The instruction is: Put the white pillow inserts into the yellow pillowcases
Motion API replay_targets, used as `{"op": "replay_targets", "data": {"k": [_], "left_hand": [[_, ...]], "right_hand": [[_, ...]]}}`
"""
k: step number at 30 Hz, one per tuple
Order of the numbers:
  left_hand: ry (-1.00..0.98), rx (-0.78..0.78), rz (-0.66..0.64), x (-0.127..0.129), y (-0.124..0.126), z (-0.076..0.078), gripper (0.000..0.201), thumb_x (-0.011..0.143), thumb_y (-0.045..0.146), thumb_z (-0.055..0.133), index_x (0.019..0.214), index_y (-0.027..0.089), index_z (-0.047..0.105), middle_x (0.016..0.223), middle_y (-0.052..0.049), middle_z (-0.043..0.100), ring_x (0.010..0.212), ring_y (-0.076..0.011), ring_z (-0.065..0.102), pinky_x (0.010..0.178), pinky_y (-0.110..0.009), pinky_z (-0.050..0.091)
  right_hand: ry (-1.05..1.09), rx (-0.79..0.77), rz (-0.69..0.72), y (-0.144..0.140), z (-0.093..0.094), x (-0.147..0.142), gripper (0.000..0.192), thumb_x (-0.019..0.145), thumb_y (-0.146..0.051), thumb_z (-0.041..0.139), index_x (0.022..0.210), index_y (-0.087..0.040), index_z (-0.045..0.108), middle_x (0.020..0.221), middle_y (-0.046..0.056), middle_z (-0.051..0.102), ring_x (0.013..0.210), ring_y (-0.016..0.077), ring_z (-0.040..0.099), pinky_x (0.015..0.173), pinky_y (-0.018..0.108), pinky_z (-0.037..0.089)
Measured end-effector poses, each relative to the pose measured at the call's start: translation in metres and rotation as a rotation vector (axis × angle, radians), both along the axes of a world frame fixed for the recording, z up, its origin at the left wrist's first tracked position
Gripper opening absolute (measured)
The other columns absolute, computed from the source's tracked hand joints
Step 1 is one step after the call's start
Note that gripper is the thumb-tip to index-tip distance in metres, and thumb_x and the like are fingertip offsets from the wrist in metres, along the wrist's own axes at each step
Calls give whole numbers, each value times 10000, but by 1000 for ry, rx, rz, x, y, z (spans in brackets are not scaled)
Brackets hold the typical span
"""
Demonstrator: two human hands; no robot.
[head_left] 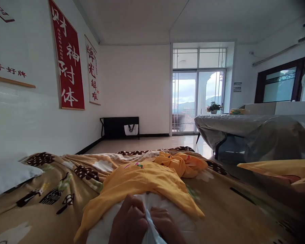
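A plump white pillow [101, 230] lies on the bed in front of me, its far part covered by a yellow pillowcase [142, 178]. At the bottom middle, my left hand [129, 218] is closed, its fingers bunching the pillow's white fabric. Right beside it, my right hand [165, 220] is also closed on the same fabric. A pale gathered fold [154, 228] stands up between the two hands. The fingertips are partly hidden in the cloth. Just beyond the pillowcase lies a crumpled yellow cloth [183, 164].
A brown patterned blanket [51, 189] covers the bed. Another white pillow [10, 174] lies at the left edge, and more yellow fabric [274, 167] is at the right. Behind stand a plastic-covered table [226, 123] and a folded black frame [114, 127] by the wall.
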State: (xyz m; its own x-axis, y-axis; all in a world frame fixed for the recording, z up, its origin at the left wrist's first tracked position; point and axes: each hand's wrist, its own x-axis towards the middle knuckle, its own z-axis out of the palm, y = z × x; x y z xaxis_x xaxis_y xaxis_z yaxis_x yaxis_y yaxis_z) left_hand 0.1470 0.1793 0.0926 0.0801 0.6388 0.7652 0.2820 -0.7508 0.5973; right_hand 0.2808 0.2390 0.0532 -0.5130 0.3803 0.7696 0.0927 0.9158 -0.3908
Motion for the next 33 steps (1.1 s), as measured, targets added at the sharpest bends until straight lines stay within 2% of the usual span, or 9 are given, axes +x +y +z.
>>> {"op": "replay_targets", "data": {"k": [3, 6, 9, 12, 16, 20, 26, 30, 33], "left_hand": [[19, -52, -3, -5, 4, -1, 370, 884, 443, 485, 647, 182, 597, 937, -73, 598, 735, -149, 523, 723, -268, 442], [-10, -79, -68, -7, 10, -5, 373, 880, 459, 485, 655, 181, 592, 997, -92, 644, 816, -174, 557, 769, -282, 452], [-95, -106, -204, -7, 15, -9, 314, 875, 431, 508, 698, 194, 612, 952, -77, 685, 954, -203, 560, 870, -308, 445], [-168, -113, -316, -6, 18, -8, 297, 893, 415, 493, 733, 203, 624, 865, -51, 697, 942, -189, 561, 872, -305, 439], [-161, -71, -384, -7, 20, -7, 335, 906, 425, 471, 703, 188, 593, 729, -28, 634, 766, -149, 553, 759, -269, 426], [-134, -115, -317, -8, 18, -8, 350, 893, 423, 492, 651, 173, 535, 710, -13, 548, 697, -124, 495, 696, -248, 387], [-92, -112, -167, -3, 14, -12, 391, 903, 451, 459, 625, 175, 467, 677, 4, 474, 667, -119, 434, 680, -242, 352], [-76, -115, -4, -3, 22, -17, 425, 903, 491, 430, 616, 177, 432, 649, 14, 436, 650, -117, 402, 662, -237, 333], [-87, -195, 103, -9, 33, -18, 498, 853, 609, 431, 602, 180, 404, 623, 27, 391, 635, -113, 376, 636, -228, 325]], "right_hand": [[-26, -24, 6, -3, 4, 1, 534, 941, -561, 261, 548, -201, 226, 500, -45, 322, 489, 94, 338, 538, 256, 311], [-43, -41, 4, -5, 6, 3, 528, 939, -538, 300, 530, -205, 316, 508, -35, 372, 516, 105, 367, 568, 250, 368], [-46, -75, 15, -2, 3, 3, 502, 943, -498, 336, 551, -204, 447, 558, -8, 459, 581, 124, 454, 608, 249, 417], [-58, -100, -11, 2, -2, 2, 469, 941, -477, 367, 586, -204, 506, 625, 11, 513, 657, 141, 508, 658, 258, 437], [-51, -85, -27, 6, -6, 0, 523, 941, -530, 311, 542, -206, 406, 550, -10, 447, 575, 126, 458, 599, 249, 405], [-65, -79, 18, 5, -3, -1, 535, 931, -568, 268, 542, -200, 249, 498, -36, 362, 488, 99, 368, 542, 256, 328], [-35, -105, 10, 1, 0, -2, 539, 902, -597, 306, 527, -209, 301, 478, -22, 392, 476, 117, 363, 496, 265, 295], [17, -82, -152, -4, 11, 5, 430, 926, -484, 373, 639, -199, 517, 592, 0, 547, 545, 117, 462, 526, 225, 356], [118, -82, -348, -10, 31, 18, 297, 932, -386, 421, 795, -191, 599, 733, 19, 620, 680, 125, 554, 625, 210, 424]]}}
